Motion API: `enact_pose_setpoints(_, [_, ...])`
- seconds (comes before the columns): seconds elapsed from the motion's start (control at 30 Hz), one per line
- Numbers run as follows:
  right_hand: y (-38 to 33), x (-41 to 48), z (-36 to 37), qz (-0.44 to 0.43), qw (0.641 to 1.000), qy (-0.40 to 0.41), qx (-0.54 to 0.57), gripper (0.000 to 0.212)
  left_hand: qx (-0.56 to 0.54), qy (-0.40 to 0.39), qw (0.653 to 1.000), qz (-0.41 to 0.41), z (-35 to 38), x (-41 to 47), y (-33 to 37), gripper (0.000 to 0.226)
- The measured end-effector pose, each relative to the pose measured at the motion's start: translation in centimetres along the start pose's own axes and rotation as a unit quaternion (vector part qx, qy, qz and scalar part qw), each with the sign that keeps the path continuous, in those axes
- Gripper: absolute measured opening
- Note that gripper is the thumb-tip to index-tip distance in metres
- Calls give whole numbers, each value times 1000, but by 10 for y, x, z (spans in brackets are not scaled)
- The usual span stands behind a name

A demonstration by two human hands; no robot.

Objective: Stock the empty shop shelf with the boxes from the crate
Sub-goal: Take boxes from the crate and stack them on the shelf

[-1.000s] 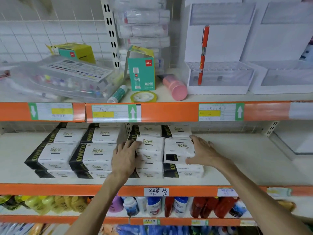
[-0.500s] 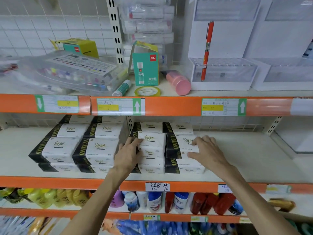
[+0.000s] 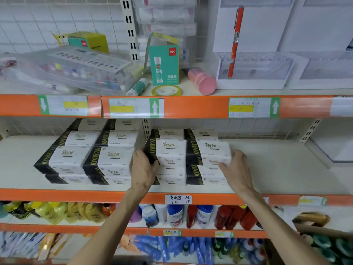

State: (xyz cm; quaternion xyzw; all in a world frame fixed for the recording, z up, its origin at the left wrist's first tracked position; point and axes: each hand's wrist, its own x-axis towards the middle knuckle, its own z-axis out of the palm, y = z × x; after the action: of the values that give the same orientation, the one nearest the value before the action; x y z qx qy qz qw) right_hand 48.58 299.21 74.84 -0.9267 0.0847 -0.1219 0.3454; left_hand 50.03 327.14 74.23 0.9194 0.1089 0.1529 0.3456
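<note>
Black-and-white boxes stand in two-high stacks on the middle shelf. One group fills the left part. Beside it sit a left top box and a right top box on lower boxes. My left hand presses flat against the left side of the left top box. My right hand rests its fingers on the right end of the right top box. Both hands squeeze the pair from the sides; neither lifts a box. The crate is out of view.
The middle shelf is bare to the right of my right hand. Above, the upper shelf holds a teal glue-stick carton, a pink cylinder, a tape roll and clear pen cases. Bottles line the lower shelf.
The right top box has gone from tilted to lying flat and square on its stack. My left hand slid to the left side of the stack; my right hand moved to the right end.
</note>
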Motion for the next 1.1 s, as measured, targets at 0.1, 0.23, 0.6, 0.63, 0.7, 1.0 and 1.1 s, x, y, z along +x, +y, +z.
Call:
enact_pose_setpoints(0.1, [0, 0, 5, 5, 1000, -5, 17, 55, -24, -12, 1000, 2, 2, 0, 4, 52])
enact_pose_setpoints(0.23, [0, 22, 6, -27, 997, -60, -46, 58, 3, -67, 998, 18, 6, 23, 3, 62])
enact_pose_setpoints(0.6, [-14, 118, 32, -37, 974, -125, -187, 64, 40, -111, 992, 47, 44, 108, -1, 53])
enact_pose_setpoints(0.63, [-13, 123, 34, -39, 973, -126, -189, 64, 40, -114, 991, 53, 46, 112, -4, 57])
enact_pose_setpoints(0.7, [-12, 130, 37, -43, 973, -130, -186, 64, 42, -116, 990, 62, 48, 119, -7, 65])
enact_pose_setpoints(1.0, [-23, 147, 49, -17, 972, -150, -181, 71, 52, -137, 986, 77, 45, 134, -12, 76])
enact_pose_setpoints(1.1, [-25, 142, 44, 0, 979, -145, -144, 79, 33, -119, 987, 104, 37, 124, -8, 83])
